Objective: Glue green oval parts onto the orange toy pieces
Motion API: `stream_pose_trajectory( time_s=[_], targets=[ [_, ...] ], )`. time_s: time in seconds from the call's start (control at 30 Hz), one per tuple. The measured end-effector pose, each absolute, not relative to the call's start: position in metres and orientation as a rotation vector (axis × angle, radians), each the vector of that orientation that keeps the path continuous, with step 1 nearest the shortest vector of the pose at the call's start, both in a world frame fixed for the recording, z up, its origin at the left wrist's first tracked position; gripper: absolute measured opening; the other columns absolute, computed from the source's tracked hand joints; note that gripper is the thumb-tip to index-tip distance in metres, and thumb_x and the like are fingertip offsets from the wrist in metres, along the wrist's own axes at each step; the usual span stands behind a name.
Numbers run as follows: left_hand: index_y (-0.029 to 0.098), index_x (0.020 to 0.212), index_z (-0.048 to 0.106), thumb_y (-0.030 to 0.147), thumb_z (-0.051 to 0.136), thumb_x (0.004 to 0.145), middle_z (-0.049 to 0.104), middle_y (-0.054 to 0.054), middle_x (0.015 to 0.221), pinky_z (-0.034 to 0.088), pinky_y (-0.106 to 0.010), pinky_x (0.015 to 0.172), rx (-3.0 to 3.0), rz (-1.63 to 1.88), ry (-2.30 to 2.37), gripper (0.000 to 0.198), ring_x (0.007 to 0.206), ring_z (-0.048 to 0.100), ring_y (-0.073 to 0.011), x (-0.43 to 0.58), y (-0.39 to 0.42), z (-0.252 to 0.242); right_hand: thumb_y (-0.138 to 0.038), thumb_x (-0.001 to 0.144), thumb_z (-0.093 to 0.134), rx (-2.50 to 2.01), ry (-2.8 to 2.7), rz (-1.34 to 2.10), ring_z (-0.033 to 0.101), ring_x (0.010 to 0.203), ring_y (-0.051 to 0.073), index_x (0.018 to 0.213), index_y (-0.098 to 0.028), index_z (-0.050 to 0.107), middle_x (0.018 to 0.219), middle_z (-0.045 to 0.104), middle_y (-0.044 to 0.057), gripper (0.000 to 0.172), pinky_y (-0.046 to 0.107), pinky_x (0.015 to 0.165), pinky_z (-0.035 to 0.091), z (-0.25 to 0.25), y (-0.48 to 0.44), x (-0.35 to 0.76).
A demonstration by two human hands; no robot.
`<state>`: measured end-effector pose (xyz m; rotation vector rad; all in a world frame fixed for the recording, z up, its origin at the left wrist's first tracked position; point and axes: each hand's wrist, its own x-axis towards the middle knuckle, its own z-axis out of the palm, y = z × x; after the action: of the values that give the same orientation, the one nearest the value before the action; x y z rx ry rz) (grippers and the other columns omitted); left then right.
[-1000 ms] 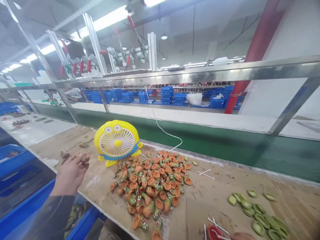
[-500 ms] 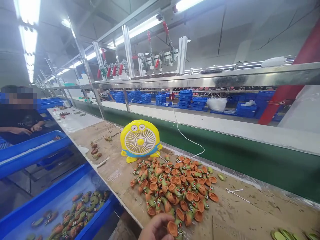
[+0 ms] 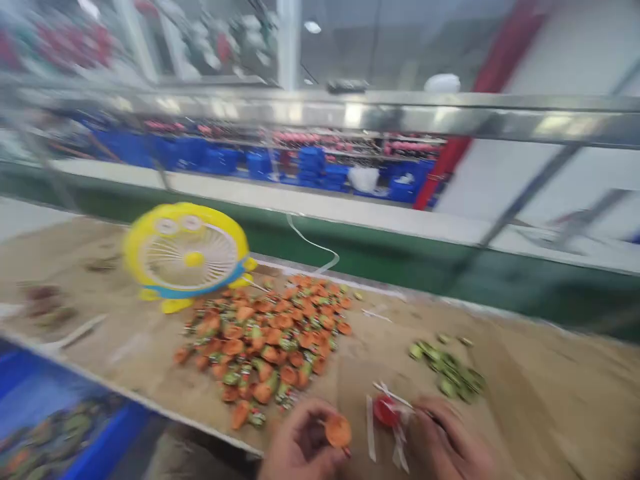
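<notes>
My left hand is closed round a small orange cup-shaped piece, its hollow side facing up. Beside that hand lies a heap of similar orange-and-green painted pieces. My right hand, blurred by motion, pinches one end of a white cotton swab. The swab's far tip is over a small red pot, and whether it touches the pot I cannot tell. White strips lie around the pot. Beyond my right hand are several flat green pieces.
A yellow and blue cartoon-shaped fan stands behind the heap on the cardboard-covered table. Its white cable runs to the back. A blue tray with more pieces sits below the left edge. Behind is a green conveyor belt.
The view has swung right and down. My right hand with the swab, the red pot and the green pieces have come into fuller view. My left hand still holds an orange piece.
</notes>
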<state>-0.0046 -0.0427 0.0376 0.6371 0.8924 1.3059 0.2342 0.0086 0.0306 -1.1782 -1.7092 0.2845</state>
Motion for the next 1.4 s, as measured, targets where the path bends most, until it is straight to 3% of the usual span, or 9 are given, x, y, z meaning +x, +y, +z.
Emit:
stream_pose_trajectory(
  time_s=[0.1,0.27,0.47,0.67,1.17,1.4],
  targets=[
    [0.022,0.090,0.076,0.045,0.096,0.062,0.075,-0.006,0.094,0.059,-0.027,0.076,0.738,1.378,1.095,0.042,0.085,0.072,-0.0222,-0.004,-0.039,0.049,-0.024,0.102,0.056,-1.099,-1.783,0.392,0.070,0.084,0.017,0.097,-0.025,0.070,0.090,0.073,0.002,0.015,0.026,0.076,0.055,0.058,0.010,0.226],
    [0.021,0.084,0.077,0.046,0.095,0.060,0.079,-0.010,0.095,0.065,-0.033,0.079,0.934,1.279,1.220,0.040,0.090,0.076,-0.0289,-0.012,-0.025,0.038,-0.018,0.103,0.056,-1.172,-1.698,0.418,0.068,0.088,0.015,0.098,-0.023,0.068,0.092,0.070,0.002,0.013,0.024,0.079,0.053,0.073,0.005,0.226],
    [0.024,0.086,0.077,0.033,0.089,0.071,0.079,-0.009,0.101,0.065,-0.028,0.080,1.051,1.300,1.136,0.021,0.096,0.076,-0.0261,-0.006,-0.029,0.028,-0.020,0.102,0.058,-1.043,-1.608,0.602,0.068,0.086,0.013,0.104,-0.027,0.068,0.093,0.069,-0.001,0.012,0.022,0.077,0.054,0.085,-0.021,0.206],
    [0.025,0.083,0.078,0.026,0.085,0.074,0.079,-0.008,0.100,0.065,-0.029,0.083,1.168,1.253,1.138,0.011,0.097,0.076,-0.0259,-0.001,-0.028,0.031,-0.016,0.099,0.060,-1.000,-1.615,0.742,0.066,0.085,0.014,0.099,-0.023,0.069,0.090,0.069,0.001,0.012,0.024,0.079,0.051,0.088,-0.026,0.193],
    [0.024,0.084,0.079,0.027,0.085,0.073,0.079,-0.009,0.098,0.066,-0.031,0.081,1.175,1.217,1.159,0.012,0.094,0.077,-0.0276,-0.003,-0.029,0.032,-0.018,0.100,0.059,-1.046,-1.648,0.733,0.065,0.084,0.014,0.098,-0.023,0.069,0.090,0.069,0.000,0.011,0.022,0.077,0.049,0.084,-0.022,0.194],
    [0.023,0.092,0.080,0.037,0.089,0.070,0.080,-0.009,0.097,0.066,-0.030,0.077,1.039,1.122,1.198,0.027,0.087,0.077,-0.0266,-0.003,-0.033,0.036,-0.016,0.101,0.057,-1.044,-1.662,0.694,0.065,0.086,0.014,0.099,-0.023,0.068,0.091,0.069,0.001,0.013,0.023,0.079,0.049,0.083,-0.020,0.196]
  ],
)
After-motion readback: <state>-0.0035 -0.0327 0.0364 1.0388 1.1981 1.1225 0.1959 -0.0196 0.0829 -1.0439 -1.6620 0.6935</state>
